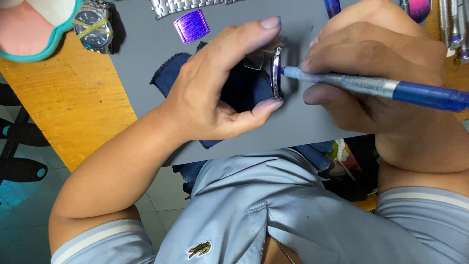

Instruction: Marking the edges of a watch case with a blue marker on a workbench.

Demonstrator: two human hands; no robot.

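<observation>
My left hand [215,88] holds a round silver watch case [277,73] on edge between thumb and forefinger, over a dark blue cloth [171,73] on the grey mat [141,44]. My right hand [376,63] grips a blue pen-shaped tool [391,89]. Its pale tip touches the rim of the watch case from the right.
A wristwatch with yellow bands [94,25] lies at the mat's far left corner. A metal bracelet [181,7] and a purple rectangular piece [192,25] lie at the far edge. Metal tools [454,27] stand far right. A teal-rimmed tray [34,29] sits on the wooden table [68,98].
</observation>
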